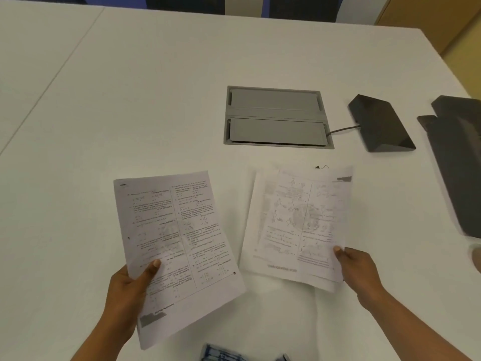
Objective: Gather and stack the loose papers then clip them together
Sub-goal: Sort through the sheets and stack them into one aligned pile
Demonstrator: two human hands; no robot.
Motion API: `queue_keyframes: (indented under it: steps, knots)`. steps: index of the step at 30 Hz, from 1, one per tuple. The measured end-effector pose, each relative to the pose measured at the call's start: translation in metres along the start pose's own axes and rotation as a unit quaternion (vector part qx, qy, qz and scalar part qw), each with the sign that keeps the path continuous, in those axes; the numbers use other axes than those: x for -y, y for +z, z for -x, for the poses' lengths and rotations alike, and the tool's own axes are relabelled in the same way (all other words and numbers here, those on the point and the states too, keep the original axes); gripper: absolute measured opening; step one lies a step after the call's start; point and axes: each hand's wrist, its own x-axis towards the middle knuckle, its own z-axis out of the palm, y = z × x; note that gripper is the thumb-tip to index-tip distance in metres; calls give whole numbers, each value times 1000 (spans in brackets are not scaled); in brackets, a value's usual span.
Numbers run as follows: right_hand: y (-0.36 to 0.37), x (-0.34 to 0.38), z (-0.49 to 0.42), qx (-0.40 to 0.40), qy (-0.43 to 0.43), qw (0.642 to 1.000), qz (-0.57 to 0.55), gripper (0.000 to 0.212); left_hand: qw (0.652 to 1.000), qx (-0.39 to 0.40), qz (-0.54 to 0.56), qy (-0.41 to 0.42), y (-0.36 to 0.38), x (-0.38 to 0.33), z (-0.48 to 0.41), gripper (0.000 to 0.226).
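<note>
My left hand [130,290] pinches a printed two-column sheet [177,246] by its left edge, thumb on top, holding it tilted above the white table [156,100]. My right hand [356,269] pinches the right edge of a second printed sheet [302,225], which lies over at least one more white sheet whose edges stick out at the left and bottom. A small dark binder clip [321,167] peeks out just behind the top edge of the right papers, mostly hidden.
A grey cable hatch [276,115] is set into the table behind the papers. A dark wedge-shaped device [380,123] with a cable stands to its right, and a dark flat object [455,165] lies at the right edge. Chairs stand beyond the far edge.
</note>
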Motion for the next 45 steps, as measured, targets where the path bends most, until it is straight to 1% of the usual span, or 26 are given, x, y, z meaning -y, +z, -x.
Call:
queue_keyframes:
  steps: [1, 3, 5, 10, 13, 15, 18, 21, 25, 28, 34, 37, 41, 45]
  knots:
    - [2, -2, -1, -7, -7, 1000, 27, 43, 1000, 1, 0, 0, 0, 0, 0, 15]
    - [1, 0, -1, -28, -36, 996, 71, 35, 1000, 0, -3, 1, -1, 0, 2, 16]
    - [-2, 8, 3, -60, -78, 989, 108, 34, 1000, -1, -9, 4, -1, 0, 3, 19]
    - [-9, 33, 21, -111, -161, 971, 136, 38, 1000, -4, -12, 3, 0, 0, 5, 22]
    - [-15, 45, 25, -135, -195, 963, 129, 22, 1000, -1, -14, 5, 1, 1, 5, 23]
    - [-16, 47, 21, -134, -182, 964, 142, 23, 1000, 2, -16, 3, 4, 2, 6, 25]
    - [-20, 51, 14, -143, -166, 971, 93, 26, 1000, 4, -18, 3, 6, 2, 5, 24]
    - [-25, 49, 6, -161, -104, 981, 29, 27, 1000, 3, -14, 2, 5, 4, 2, 26]
    - [-21, 31, -1, -146, -20, 988, -45, 26, 1000, -3, -9, -4, 0, 11, -3, 26]
    - [-21, 18, -3, -134, 34, 983, -123, 27, 1000, 0, -7, -9, -2, 15, -4, 25]
    - [-24, -2, -3, -89, 106, 963, -230, 25, 1000, 5, -9, -9, 3, 17, -7, 22]
    - [-26, 0, 2, -57, 112, 957, -262, 31, 1000, 12, -8, -13, 3, 16, -9, 22]
    - [-26, 8, 11, -9, 94, 951, -293, 26, 1000, 21, -14, -14, 5, 14, -9, 24]
    - [-24, 18, 18, 21, 75, 952, -296, 25, 999, 45, -5, -11, 11, 4, -6, 23]
